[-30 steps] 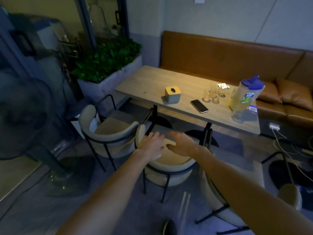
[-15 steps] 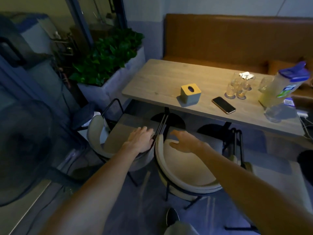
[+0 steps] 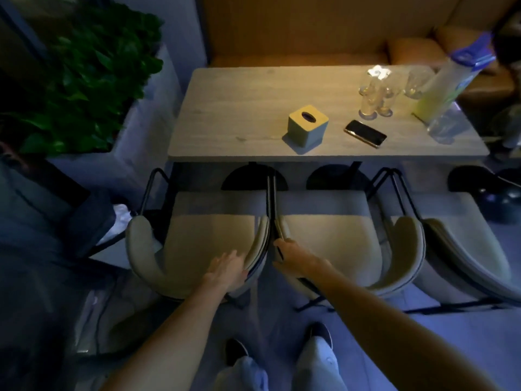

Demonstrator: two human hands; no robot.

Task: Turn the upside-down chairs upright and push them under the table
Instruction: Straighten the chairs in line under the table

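Note:
Three cream chairs with black frames stand upright in a row at the near edge of the wooden table (image 3: 234, 114). On the left chair (image 3: 197, 238), my left hand (image 3: 228, 268) lies flat against the right armrest, fingers spread. My right hand (image 3: 293, 256) curls around the left armrest of the middle chair (image 3: 332, 235). The two chairs touch side by side, their front edges at the table's rim. The right chair (image 3: 462, 249) stands next to them, partly cut off by the frame.
On the table sit a tissue box (image 3: 308, 125), a phone (image 3: 365, 133), several glasses (image 3: 377, 94) and a jug (image 3: 448, 80). A planter (image 3: 84, 80) stands left, an orange sofa (image 3: 338, 32) behind. Black table bases (image 3: 248, 179) show under the table. My feet (image 3: 318, 337) are below.
I have stepped closer and now look straight down. The middle chair has slid forward beside the left chair. My hands moved from the seat to the two adjoining armrests.

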